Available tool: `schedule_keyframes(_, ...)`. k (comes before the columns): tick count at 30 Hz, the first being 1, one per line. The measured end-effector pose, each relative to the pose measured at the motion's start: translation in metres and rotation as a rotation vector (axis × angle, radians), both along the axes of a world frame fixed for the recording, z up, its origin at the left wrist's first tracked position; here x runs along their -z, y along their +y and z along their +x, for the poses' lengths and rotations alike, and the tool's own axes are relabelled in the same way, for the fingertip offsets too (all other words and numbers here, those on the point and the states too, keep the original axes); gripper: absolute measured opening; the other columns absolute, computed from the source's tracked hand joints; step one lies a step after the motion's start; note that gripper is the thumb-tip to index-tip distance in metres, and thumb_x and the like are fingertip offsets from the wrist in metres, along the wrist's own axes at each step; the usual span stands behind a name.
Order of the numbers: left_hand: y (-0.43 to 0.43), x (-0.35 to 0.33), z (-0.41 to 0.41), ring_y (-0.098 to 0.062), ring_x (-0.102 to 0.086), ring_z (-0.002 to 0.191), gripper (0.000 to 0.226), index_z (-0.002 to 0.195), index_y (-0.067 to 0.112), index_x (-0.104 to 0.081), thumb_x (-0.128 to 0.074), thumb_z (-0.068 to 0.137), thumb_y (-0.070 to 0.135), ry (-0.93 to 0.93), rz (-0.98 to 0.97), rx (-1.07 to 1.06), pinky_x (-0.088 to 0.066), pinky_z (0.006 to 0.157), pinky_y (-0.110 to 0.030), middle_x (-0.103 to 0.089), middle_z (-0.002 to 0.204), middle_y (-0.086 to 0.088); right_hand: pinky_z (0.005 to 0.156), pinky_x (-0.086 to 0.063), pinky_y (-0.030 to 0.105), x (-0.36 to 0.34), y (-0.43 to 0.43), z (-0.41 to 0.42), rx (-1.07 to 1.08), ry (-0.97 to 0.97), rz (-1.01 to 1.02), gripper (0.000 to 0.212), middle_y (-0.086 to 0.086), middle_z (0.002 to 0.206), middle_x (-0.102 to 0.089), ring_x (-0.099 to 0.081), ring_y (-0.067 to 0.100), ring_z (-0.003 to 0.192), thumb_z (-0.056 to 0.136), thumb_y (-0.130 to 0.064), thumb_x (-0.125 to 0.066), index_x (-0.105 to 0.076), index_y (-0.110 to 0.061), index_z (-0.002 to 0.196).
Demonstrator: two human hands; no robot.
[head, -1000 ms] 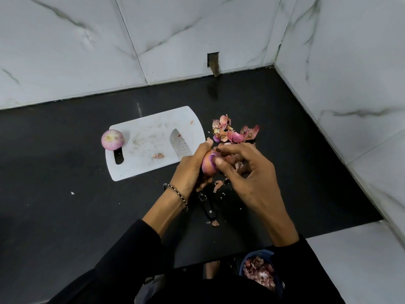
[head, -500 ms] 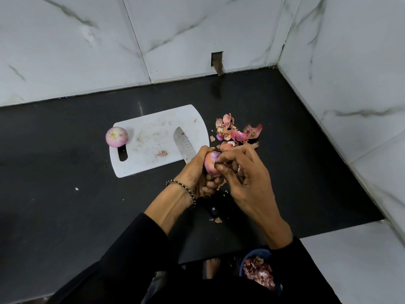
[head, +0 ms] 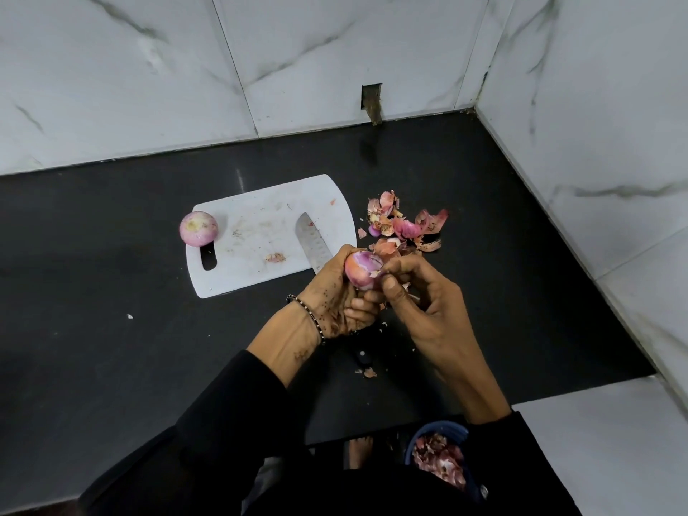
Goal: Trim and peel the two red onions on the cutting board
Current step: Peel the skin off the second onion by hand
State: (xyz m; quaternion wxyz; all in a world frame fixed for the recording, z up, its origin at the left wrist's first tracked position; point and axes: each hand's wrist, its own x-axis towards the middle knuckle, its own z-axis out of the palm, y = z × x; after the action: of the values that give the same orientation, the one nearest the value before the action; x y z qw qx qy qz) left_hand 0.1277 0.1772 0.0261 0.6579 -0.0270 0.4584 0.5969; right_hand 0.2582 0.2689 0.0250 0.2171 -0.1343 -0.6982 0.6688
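My left hand grips a partly peeled red onion above the black counter, just off the white cutting board's near right corner. My right hand pinches the onion's skin at its right side with thumb and fingertips. A second, peeled onion sits at the board's far left corner beside the handle slot. A knife blade lies on the board's right side; its black handle runs under my hands.
A pile of pink onion skins lies on the counter right of the board. A blue bin of peelings stands below the counter edge. Marble walls close the back and right. Small scraps dot the counter.
The hands and onion stay in nearly the same place. My right fingers have shifted their pinch on the onion's skin, and more purple flesh shows.
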Motion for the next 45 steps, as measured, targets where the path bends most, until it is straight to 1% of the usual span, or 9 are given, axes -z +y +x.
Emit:
schedule_keyframes(6,0.002,0.001,-0.001,-0.005,-0.033,0.032,0.058,0.054,0.011,-0.048,-0.031,0.096,0.046,-0.154,0.062,-0.054,-0.024,0.029,-0.013,-0.045,0.05,-0.001,0.063,-0.048,0.025,0.001,-0.002,-0.002,0.032,0.069,-0.257,0.021,-0.002,0.089,-0.064,-0.052,0.013,0.065,0.095,-0.018,-0.06,-0.059,-0.001,0.108)
schedule_keyframes(11,0.002,0.004,-0.002,-0.006,-0.036,0.031,0.05,0.059,0.01,-0.046,-0.028,0.096,0.039,-0.21,0.125,-0.071,-0.029,0.027,-0.015,-0.045,0.052,-0.003,0.066,-0.05,0.022,-0.003,-0.003,-0.002,-0.004,0.165,-0.523,0.015,0.003,0.09,-0.063,-0.05,0.014,0.068,0.094,-0.014,-0.058,-0.059,-0.005,0.106)
schedule_keyframes(15,0.0,0.001,-0.001,-0.005,-0.037,0.032,0.035,0.08,0.013,-0.041,-0.029,0.097,0.04,-0.208,0.185,-0.097,-0.026,0.029,-0.014,-0.045,0.05,0.0,0.063,-0.049,0.022,-0.004,0.0,-0.002,0.005,0.222,-0.692,0.011,0.006,0.09,-0.064,-0.052,0.014,0.07,0.098,-0.005,-0.05,-0.06,-0.006,0.103)
schedule_keyframes(21,0.001,-0.01,0.0,-0.006,-0.039,0.037,0.057,0.069,0.006,-0.066,-0.041,0.088,0.054,0.046,0.105,-0.09,-0.026,0.036,-0.014,-0.05,0.054,-0.002,0.063,-0.049,0.023,-0.001,0.003,-0.003,0.145,0.038,-0.429,0.014,-0.001,0.092,-0.071,-0.062,0.011,0.079,0.092,-0.007,-0.065,-0.068,-0.01,0.105)
schedule_keyframes(28,0.007,-0.005,0.004,-0.011,-0.051,0.043,0.061,0.093,0.003,-0.064,-0.041,0.096,0.059,0.214,-0.035,-0.269,-0.042,0.04,-0.018,-0.059,0.064,-0.01,0.062,-0.052,0.025,0.001,0.001,-0.004,0.235,-0.084,-0.27,0.016,0.004,0.088,-0.07,-0.059,0.014,0.071,0.096,-0.007,-0.063,-0.073,-0.015,0.106)
schedule_keyframes(33,0.009,-0.005,0.007,-0.011,-0.054,0.048,0.06,0.114,0.007,-0.066,-0.045,0.095,0.06,0.365,-0.097,-0.323,-0.045,0.046,-0.02,-0.065,0.074,-0.009,0.079,-0.058,0.026,0.002,0.001,-0.005,0.242,-0.173,-0.114,0.024,-0.009,0.101,-0.074,-0.071,0.007,0.094,0.087,-0.03,-0.077,-0.071,-0.022,0.109)
schedule_keyframes(37,0.009,-0.008,0.006,-0.017,-0.059,0.059,0.055,0.077,0.019,-0.077,-0.048,0.093,0.062,0.441,-0.134,-0.346,-0.045,0.052,-0.023,-0.069,0.083,-0.016,0.075,-0.055,0.026,0.002,-0.001,-0.004,0.25,-0.194,-0.104,0.023,-0.008,0.1,-0.075,-0.071,0.01,0.091,0.086,-0.037,-0.077,-0.072,-0.025,0.106)
schedule_keyframes(39,0.008,-0.007,0.006,-0.022,-0.058,0.066,0.058,0.073,0.022,-0.078,-0.047,0.089,0.068,0.523,-0.131,-0.301,-0.043,0.055,-0.025,-0.069,0.094,-0.027,0.075,-0.056,0.029,0.001,-0.001,-0.004,0.256,-0.199,-0.109,0.025,-0.007,0.099,-0.075,-0.072,0.011,0.089,0.084,-0.039,-0.078,-0.073,-0.025,0.105)
schedule_keyframes(45,0.006,-0.01,0.009,-0.014,-0.052,0.044,0.056,0.082,0.014,-0.071,-0.044,0.094,0.062,0.558,-0.137,-0.297,-0.04,0.042,-0.019,-0.063,0.06,-0.008,0.07,-0.055,0.028,-0.001,-0.001,-0.002,0.27,-0.227,-0.097,0.016,-0.006,0.091,-0.074,-0.064,0.008,0.068,0.095,-0.038,-0.067,-0.074,-0.028,0.105)
